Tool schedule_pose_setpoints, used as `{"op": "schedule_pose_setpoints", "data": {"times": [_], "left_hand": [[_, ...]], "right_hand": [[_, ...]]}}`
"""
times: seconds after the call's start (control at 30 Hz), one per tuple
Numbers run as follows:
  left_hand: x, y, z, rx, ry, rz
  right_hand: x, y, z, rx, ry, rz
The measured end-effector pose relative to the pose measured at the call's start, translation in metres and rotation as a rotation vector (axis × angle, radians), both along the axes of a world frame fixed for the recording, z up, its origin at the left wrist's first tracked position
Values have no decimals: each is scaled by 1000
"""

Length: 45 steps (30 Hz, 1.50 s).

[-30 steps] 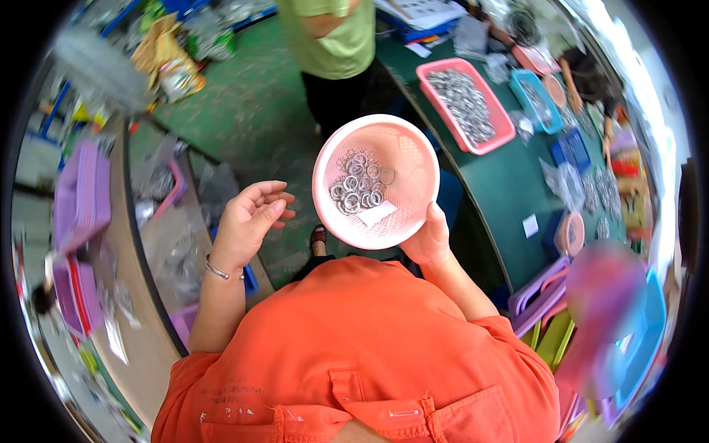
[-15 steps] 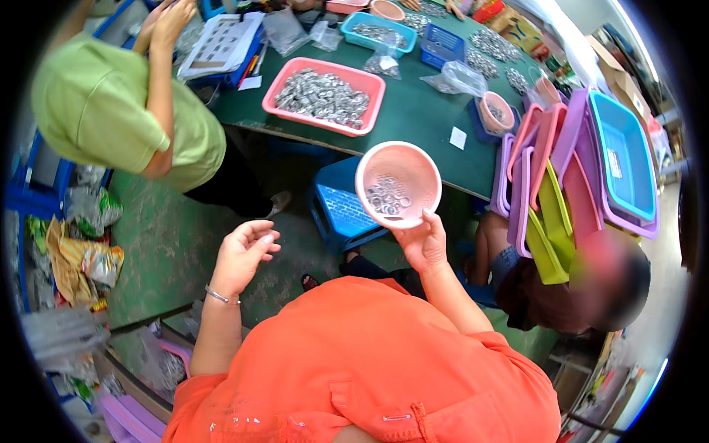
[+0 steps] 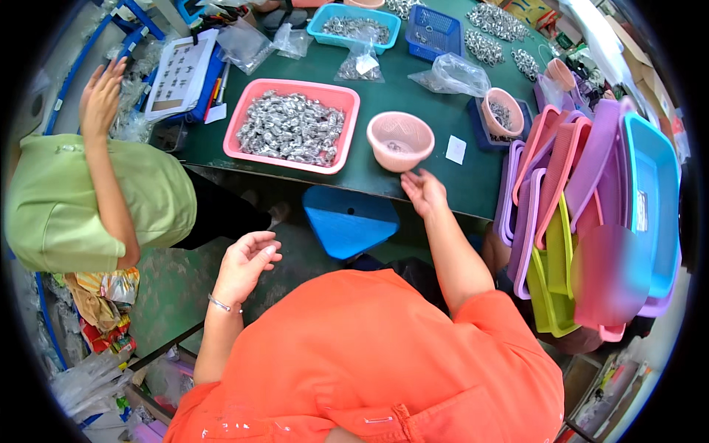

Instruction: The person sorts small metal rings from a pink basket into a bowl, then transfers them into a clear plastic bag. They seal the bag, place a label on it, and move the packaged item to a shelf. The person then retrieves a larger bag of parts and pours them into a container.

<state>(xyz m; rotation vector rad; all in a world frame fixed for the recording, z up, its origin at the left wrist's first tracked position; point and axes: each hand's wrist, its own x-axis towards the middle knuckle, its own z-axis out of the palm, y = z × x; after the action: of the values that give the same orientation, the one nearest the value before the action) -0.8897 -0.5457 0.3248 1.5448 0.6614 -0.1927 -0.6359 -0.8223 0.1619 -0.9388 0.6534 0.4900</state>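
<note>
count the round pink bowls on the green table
2. One pink bowl sits near the table's front edge, just beyond the right hand. A second pink bowl stands further right, beside the stacked trays. Others may be hidden.

Clear plastic bags (image 3: 449,74) and white label (image 3: 456,149) on table.

A green table (image 3: 413,159) fills the upper middle. On it sit a pink tray (image 3: 292,127) of silvery parts, and beyond that a cyan bin (image 3: 353,22) and a blue basket (image 3: 434,31). Clear bags (image 3: 450,72) lie near the basket. At the table's right end, coloured trays (image 3: 591,214) stand stacked on edge. A blue stool (image 3: 347,220) stands below the table's near edge, on a dull green floor (image 3: 173,284). Left of the table a person in a green shirt (image 3: 81,203) bends over. Light is bright and even.
</note>
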Motion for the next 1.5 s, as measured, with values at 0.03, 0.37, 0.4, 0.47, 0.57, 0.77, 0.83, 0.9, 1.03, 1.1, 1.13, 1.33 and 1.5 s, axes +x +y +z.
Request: {"op": "schedule_pose_setpoints", "data": {"times": [0.03, 0.37, 0.4, 0.47, 0.57, 0.77, 0.83, 0.9, 1.03, 1.1, 1.13, 1.33, 1.5], "left_hand": [[9, -4, -1, 5, 14, 3], [91, -6, -15, -7, 79, -137], [104, -5, -15, 6, 83, -173], [125, -3, -19, -3, 80, -244], [151, -3, -22, -63, 58, -307], [178, 22, -47, -111, 135, -455], [186, 34, -56, -48, 84, -505], [195, 42, -45, -14, 87, -486], [194, 51, -44, -67, 65, -485], [189, 54, -45, -49, 72, -488], [189, 54, -39, -45, 115, -478], [166, 58, -49, -2, -41, -392], [152, 49, -49, 77, -44, -407]], "right_hand": [[16, -1, -12, -83, -49, 60], [83, 3, 44, -695, -201, 173], [108, -4, 19, -747, -351, 118], [136, 15, 43, -862, -247, 182], [157, 24, 43, -664, 12, 412], [109, 8, 32, -548, -108, 316], [93, 10, 29, -571, -171, 195], [84, 22, 15, -522, -262, -17], [80, 40, -27, -576, -472, -104], [77, 56, -19, -614, -451, -69], [78, 52, -34, -712, -480, -50], [56, 78, 25, -1368, -1026, 40], [30, 118, 72, -1060, -1346, 400]]}}
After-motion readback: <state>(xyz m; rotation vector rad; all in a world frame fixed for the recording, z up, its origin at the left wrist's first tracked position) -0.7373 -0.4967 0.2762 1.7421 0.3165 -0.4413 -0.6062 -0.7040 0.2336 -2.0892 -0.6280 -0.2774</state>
